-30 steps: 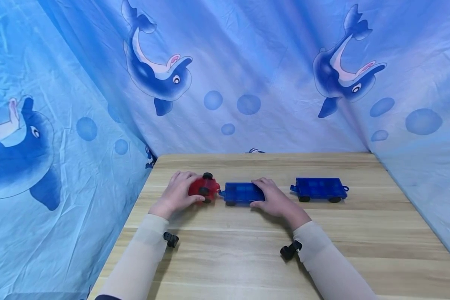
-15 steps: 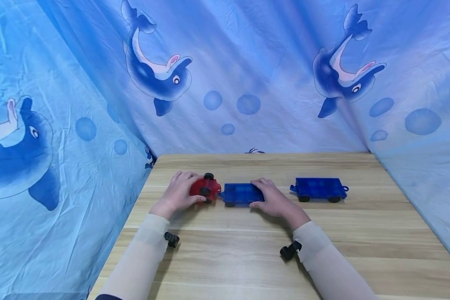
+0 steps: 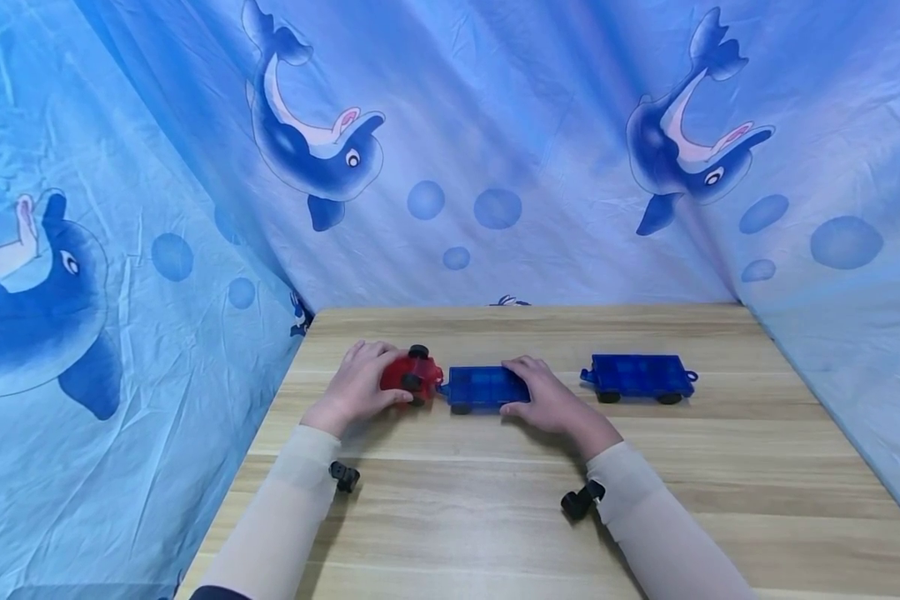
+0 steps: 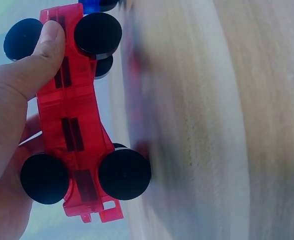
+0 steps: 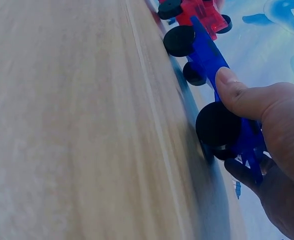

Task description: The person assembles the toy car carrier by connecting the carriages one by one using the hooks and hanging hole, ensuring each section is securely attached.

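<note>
Table [image 3: 450, 517]: wooden;
Left hand [image 3: 356, 383]: grips red car [image 4: 74, 106];
Right hand [image 3: 543, 396]: grips left wagon [image 3: 486, 383];
Hitch [image 3: 442, 388]: seemingly being joined; needs alignment

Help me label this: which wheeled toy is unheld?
The rightmost blue wagon; the red car is in the left hand, the other blue wagon in the right hand.
</note>
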{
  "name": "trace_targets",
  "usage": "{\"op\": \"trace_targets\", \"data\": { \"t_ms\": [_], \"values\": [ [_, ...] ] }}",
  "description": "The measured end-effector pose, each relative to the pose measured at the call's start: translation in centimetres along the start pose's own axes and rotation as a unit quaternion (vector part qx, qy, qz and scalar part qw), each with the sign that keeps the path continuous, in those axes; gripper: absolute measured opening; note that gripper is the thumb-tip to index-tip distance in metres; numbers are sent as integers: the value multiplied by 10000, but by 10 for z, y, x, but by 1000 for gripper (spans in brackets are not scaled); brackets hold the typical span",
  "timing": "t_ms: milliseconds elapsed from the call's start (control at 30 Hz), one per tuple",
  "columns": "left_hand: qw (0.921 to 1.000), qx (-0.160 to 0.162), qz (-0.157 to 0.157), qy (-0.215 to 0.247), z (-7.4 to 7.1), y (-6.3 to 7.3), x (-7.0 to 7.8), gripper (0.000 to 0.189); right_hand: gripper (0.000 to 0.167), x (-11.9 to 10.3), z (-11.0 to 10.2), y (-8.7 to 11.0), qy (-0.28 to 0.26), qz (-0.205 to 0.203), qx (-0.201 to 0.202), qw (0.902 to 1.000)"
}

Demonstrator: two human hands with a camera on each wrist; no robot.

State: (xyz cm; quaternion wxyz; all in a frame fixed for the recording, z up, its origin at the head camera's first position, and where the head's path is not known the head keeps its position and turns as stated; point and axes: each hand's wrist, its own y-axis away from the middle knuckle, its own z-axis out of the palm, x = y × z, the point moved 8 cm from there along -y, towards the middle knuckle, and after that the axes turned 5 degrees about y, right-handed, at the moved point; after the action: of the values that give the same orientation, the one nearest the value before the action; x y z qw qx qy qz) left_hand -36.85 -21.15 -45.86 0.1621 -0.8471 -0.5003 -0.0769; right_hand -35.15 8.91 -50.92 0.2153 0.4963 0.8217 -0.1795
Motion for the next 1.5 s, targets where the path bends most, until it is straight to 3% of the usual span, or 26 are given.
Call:
{"op": "trace_targets", "data": {
  "t_ms": [367, 900, 1100, 1233, 1500],
  "values": [
    [9997, -70, 121, -205, -1, 1, 7, 82, 83, 4, 0, 2, -90, 119, -4, 9999],
    [9991, -60, 89, -401, 3, 1, 6, 85, 86, 3, 1, 0, 45, 47, 21, 10000],
    [9992, -116, -92, -368, 0, 2, 9, 98, 93, 1, -4, 5, 107, 145, -126, 9998],
    [9996, -84, -98, -262, -5, 1, 18, 104, 93, 0, -20, 10, 124, 168, 2, 9998],
    [9993, 104, 342, -111, -11, -7, 50, 94, 95, 11, -40, 21, 279, 235, 150, 9992]
  ]
}}
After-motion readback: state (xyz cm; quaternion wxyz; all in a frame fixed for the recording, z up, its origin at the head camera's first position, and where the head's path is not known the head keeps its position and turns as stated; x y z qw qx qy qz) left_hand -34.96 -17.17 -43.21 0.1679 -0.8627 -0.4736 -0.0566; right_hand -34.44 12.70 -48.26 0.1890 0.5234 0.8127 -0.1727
